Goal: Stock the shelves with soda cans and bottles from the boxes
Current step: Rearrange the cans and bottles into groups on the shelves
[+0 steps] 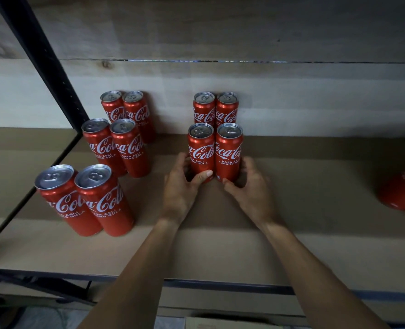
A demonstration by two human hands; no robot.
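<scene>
Two tall red cola cans stand side by side on the brown shelf board (220, 245). My left hand (182, 188) grips the left can (201, 150) near its base, thumb across the front. My right hand (251, 186) curls round the base of the right can (228, 151). Directly behind them, against the wooden back wall, stands another pair of red cans (215, 110). To the left, several more red cans stand upright in pairs: a back pair (127, 110), a middle pair (117, 146) and a near pair (82, 198).
A black metal upright (42, 60) slants down at the left, meeting the shelf's left edge. More red cans (403, 188) show partly at the right edge. The shelf's dark front rail (220, 284) runs below my forearms, with a cardboard box edge (201, 324) beneath.
</scene>
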